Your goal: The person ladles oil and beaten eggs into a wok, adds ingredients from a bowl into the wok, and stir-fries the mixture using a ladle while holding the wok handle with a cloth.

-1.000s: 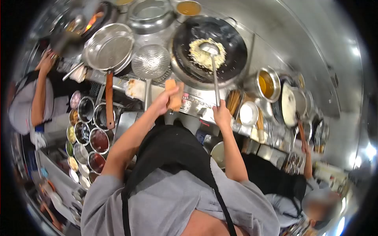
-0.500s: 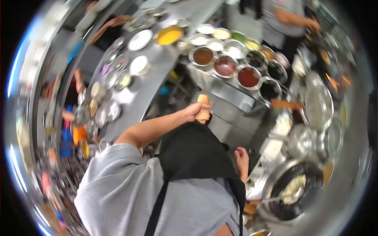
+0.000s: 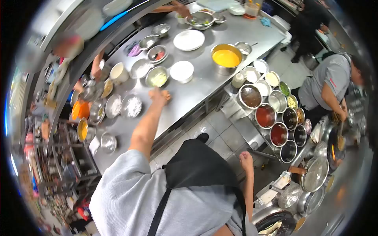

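Observation:
My left hand (image 3: 157, 96) reaches out over the steel counter (image 3: 189, 98), closed on a tan folded cloth (image 3: 167, 95) that partly shows beside the fingers. It is just below a steel bowl of chopped pale-green vegetable (image 3: 157, 77), near a stack of white bowls (image 3: 182, 71) and a bowl of white pieces (image 3: 131, 106). My right hand (image 3: 247, 160) hangs at my right side above the floor, fingers curled in, with nothing visible in it. The black apron (image 3: 201, 165) covers my front.
A pot of yellow liquid (image 3: 226, 58) stands on the counter. Round sauce containers (image 3: 265, 116) fill a stand at right, near a sieve (image 3: 315, 174) and a wok (image 3: 275, 224). A co-worker in grey (image 3: 327, 84) works at the far right. Other people's hands show across the counter.
My left hand has moved from in front of my apron to the counter at left, carrying the tan cloth. The view has turned towards the counter. My right hand's fingers are more curled.

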`<state>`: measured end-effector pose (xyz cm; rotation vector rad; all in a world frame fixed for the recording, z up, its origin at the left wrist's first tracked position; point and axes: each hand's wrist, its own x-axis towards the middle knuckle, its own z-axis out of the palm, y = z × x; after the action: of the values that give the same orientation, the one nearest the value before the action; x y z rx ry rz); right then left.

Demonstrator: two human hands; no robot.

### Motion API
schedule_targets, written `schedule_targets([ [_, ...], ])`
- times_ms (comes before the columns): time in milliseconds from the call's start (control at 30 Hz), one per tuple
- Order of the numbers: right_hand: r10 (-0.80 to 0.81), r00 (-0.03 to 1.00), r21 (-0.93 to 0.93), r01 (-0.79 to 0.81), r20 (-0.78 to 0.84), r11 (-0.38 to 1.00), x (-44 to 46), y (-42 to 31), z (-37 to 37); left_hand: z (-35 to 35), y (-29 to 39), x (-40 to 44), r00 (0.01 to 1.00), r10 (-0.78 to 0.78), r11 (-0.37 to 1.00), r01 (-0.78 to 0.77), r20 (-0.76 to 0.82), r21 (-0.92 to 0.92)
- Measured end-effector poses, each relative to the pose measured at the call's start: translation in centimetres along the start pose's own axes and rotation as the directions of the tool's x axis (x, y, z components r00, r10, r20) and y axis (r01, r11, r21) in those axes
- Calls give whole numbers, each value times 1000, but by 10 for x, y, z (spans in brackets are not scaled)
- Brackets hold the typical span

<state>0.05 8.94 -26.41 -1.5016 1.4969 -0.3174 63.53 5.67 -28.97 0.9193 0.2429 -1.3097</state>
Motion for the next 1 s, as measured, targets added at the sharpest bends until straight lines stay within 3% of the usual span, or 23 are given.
schedule_targets([
  [33,15,999,3,-15,-39,1000,9,-12,1,12,9,3,990,30,999,-24,-141,39],
  [67,-67,995,44,71,-80,997,17,-23,5,23,19,4,960,67,995,-44,-273,90],
  [100,-147,981,80,158,-131,984,20,-33,9,-56,29,68,982,180,982,-176,-60,62],
  [133,-135,987,176,149,-91,973,17,-49,11,-1,29,25,893,289,957,-269,-346,105],
  [167,-140,988,270,151,-63,951,11,-73,7,-22,33,30,921,320,944,-331,-221,-12],
  [233,-32,999,488,16,24,873,-17,-154,-16,-27,47,15,934,352,936,-351,55,-17],
  [267,-92,996,532,80,-3,843,-34,-197,-31,-8,46,-4,877,433,901,-430,-209,64],
  [300,-140,990,577,131,-29,806,-51,-238,-49,71,32,-68,744,497,868,-438,-446,236],
  [400,-375,881,587,473,-289,657,-117,-324,-105,129,2,-113,795,563,715,-331,-226,616],
  [433,-424,798,554,602,-427,575,-141,-344,-120,154,-19,-121,845,513,682,-294,-151,669],
  [467,-508,654,462,756,-561,463,-156,-356,-132,178,-45,-134,903,425,649,-259,-58,715],
  [533,-585,293,147,947,-756,284,-182,-371,-148,198,-91,-121,955,242,533,-277,170,800],
  [567,-567,117,-19,974,-815,228,-192,-377,-148,197,-116,-107,942,151,460,-335,299,822],
  [600,-530,-63,-192,962,-846,192,-203,-382,-148,230,-149,-136,933,54,495,-335,356,802],
  [633,-494,-159,-292,935,-855,203,-218,-382,-151,252,-175,-149,931,-21,344,-336,365,877],
  [667,-454,-254,-385,895,-854,224,-233,-383,-152,251,-202,-137,874,-132,310,-412,468,857],
  [733,-492,-243,-428,851,-836,306,-266,-370,-159,259,-254,-133,766,-314,258,-500,561,827],
  [833,-463,-250,-465,768,-851,440,-313,-343,-162,320,-327,-243,747,-444,292,-402,495,868],
  [933,-365,-240,-405,772,-900,490,-362,-308,-165,327,-393,-286,672,-564,261,-405,479,876],
  [1000,-267,-295,-398,713,-917,577,-388,-283,-165,318,-438,-290,505,-644,311,-514,575,799],
])
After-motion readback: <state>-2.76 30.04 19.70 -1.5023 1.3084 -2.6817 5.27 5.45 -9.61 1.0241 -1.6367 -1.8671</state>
